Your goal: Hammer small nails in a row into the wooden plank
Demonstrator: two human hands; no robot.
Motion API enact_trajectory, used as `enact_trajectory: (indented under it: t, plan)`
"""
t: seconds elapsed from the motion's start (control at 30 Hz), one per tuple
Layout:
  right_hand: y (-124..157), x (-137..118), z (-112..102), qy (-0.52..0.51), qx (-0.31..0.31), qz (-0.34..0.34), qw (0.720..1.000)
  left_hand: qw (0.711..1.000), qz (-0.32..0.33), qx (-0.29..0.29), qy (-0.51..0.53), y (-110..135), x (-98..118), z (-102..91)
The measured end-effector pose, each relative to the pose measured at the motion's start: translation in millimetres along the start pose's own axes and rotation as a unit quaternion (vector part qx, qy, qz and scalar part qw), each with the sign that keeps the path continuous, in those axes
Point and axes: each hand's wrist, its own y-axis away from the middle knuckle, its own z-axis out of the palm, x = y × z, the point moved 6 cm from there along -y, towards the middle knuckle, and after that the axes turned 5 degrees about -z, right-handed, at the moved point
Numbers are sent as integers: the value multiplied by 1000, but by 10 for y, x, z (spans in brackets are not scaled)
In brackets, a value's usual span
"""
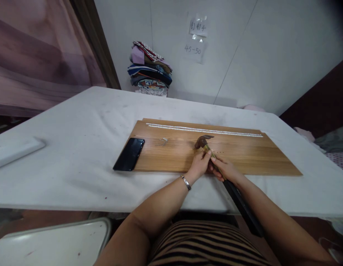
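Note:
My right hand [223,169] is closed around the neck of a claw hammer [240,203], whose long black handle runs back under my right forearm. The brown hammer head [202,142] is just above a wood-grain board [251,155]. Right beside the neck, my left hand [199,163] is closed, thumb against or very near the hammer; what its fingers pinch is hidden. A short row of small dark dots [219,152] marks the board right of the hammer. Several loose nails [164,140] lie on the board's left part.
Two measuring strips [204,130] run along the board's far edge. A black phone [129,154] rests over its left end. Folded clothes [151,72] are stacked beyond the white-covered table [85,147]. A white chair [55,244] stands at the near left.

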Motion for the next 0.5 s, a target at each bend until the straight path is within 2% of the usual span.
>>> enact_trajectory:
  t: [0.5]
  plan:
    - [-13, 34, -20, 10, -5, 10, 1000, 1000, 3, -9, 7, 3, 11, 5]
